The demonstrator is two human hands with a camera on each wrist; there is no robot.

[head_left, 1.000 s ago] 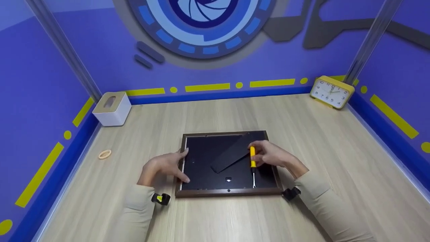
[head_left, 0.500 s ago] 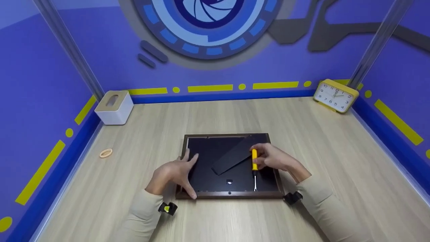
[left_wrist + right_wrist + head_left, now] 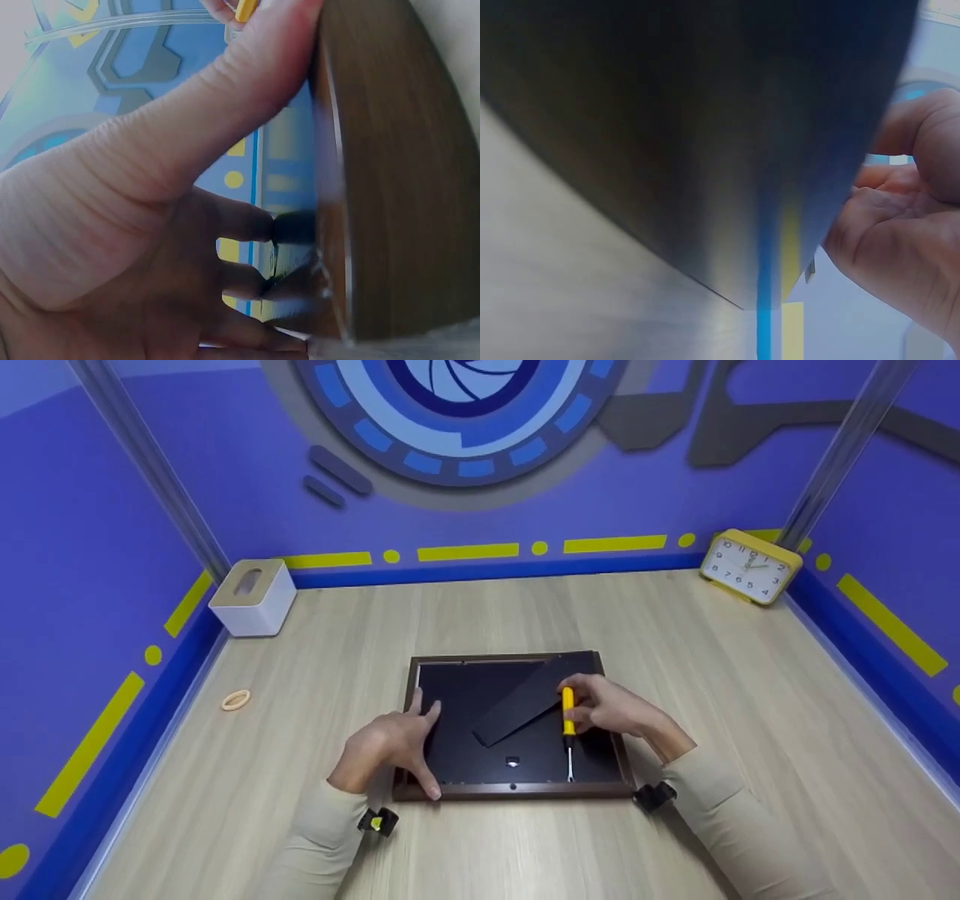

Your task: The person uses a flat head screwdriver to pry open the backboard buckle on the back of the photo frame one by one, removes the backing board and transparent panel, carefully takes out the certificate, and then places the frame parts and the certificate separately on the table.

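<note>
My right hand [image 3: 611,711] had its fingers [image 3: 581,706] curled round the yellow handle of a little screwdriver [image 3: 568,720], metal tip pointing down-frame onto the black backing near the lower right corner of the picture frame [image 3: 513,790]. My left hand [image 3: 390,742] was spread fairly wide over the frame's left edge, thumb down by the lower left corner, fingers resting flat on the backing, not gripping anything. The frame lay face down in the middle of the shot on the wooden counter [image 3: 675,660], its black stand leg [image 3: 525,701] lying diagonally across the back. Further out: a tape ring [image 3: 235,700] at left, white tissue box [image 3: 253,598] upper left, yellow clock [image 3: 752,566] upper right.
</note>
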